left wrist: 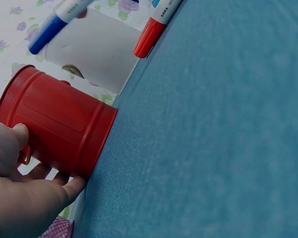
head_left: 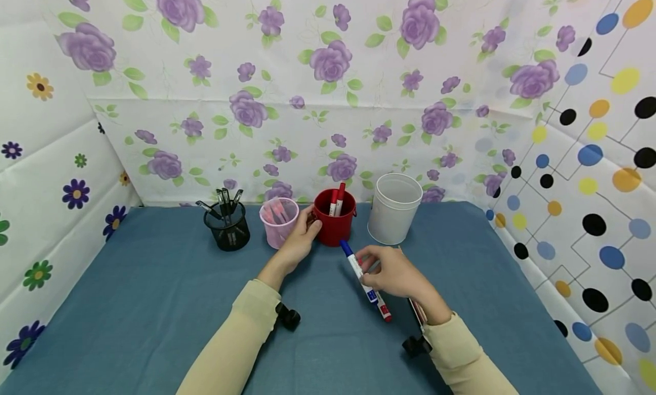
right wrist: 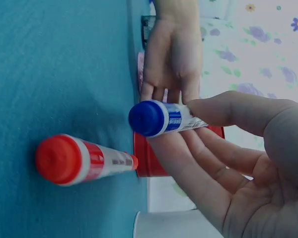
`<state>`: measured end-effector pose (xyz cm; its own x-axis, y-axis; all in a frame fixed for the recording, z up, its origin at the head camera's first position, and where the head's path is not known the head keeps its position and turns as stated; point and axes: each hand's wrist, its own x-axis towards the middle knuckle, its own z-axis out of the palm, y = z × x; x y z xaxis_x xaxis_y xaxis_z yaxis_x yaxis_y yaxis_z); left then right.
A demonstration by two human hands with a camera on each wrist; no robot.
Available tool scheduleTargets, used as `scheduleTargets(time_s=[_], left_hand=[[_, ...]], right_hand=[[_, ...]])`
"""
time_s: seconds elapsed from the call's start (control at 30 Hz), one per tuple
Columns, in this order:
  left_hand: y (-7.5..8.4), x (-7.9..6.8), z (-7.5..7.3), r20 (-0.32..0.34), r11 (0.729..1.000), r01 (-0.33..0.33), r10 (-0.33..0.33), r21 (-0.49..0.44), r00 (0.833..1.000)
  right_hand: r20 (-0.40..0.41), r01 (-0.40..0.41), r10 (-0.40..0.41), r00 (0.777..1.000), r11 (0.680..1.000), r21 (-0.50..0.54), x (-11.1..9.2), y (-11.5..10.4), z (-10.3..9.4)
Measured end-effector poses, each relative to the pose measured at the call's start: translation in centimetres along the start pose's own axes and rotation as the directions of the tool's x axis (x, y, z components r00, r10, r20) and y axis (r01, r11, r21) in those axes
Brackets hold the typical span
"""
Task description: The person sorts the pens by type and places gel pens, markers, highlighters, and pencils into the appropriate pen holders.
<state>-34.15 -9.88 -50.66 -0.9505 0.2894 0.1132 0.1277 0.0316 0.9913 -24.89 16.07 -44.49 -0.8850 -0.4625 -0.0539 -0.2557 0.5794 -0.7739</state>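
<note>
At the back middle of the table stands a small red bucket (head_left: pixel 328 235) with two red-capped markers (head_left: pixel 336 200) upright in it. My left hand (head_left: pixel 299 238) grips the bucket's left side, thumb near its handle, as the left wrist view shows. Just in front and to the right, my right hand (head_left: pixel 392 272) pinches a blue marker (head_left: pixel 353 261) between thumb and fingers. The blue marker is tilted above the table, its blue cap near the bucket. A red marker (right wrist: pixel 89 161) lies on the cloth beside it, partly hidden by the right hand in the head view.
Left of the bucket stand a pink basket (head_left: pixel 279 230) with pink-tipped items and a black mesh pen holder (head_left: pixel 230 233) with several black pens. A white bucket (head_left: pixel 394 210) stands to the right. Blue cloth (head_left: pixel 154 304) covers the table; patterned sheets (head_left: pixel 328 127) enclose it.
</note>
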Motion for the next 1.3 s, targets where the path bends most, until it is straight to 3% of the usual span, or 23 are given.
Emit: scheduleTargets(time_s=[0.37,0.8,1.3], left_hand=[[0.0,-0.1,-0.2,0.006,1.0,-0.001,0.001,-0.009,1.0],[0.2,-0.3,-0.1,0.009,1.0,-0.001,0.002,-0.008,1.0],[0.1,-0.1,0.0,0.003,1.0,-0.002,0.002,-0.01,1.0]], right_hand=[[-0.118,0.024,-0.009,0.993,0.992,0.122,0.1,0.4,-1.0],[-0.312,0.095,-0.047,0.949,0.985,0.142,0.2,0.3,-1.5],[-0.365,0.112,-0.069,0.928,0.989,0.097,1.5,-1.2,-4.4]])
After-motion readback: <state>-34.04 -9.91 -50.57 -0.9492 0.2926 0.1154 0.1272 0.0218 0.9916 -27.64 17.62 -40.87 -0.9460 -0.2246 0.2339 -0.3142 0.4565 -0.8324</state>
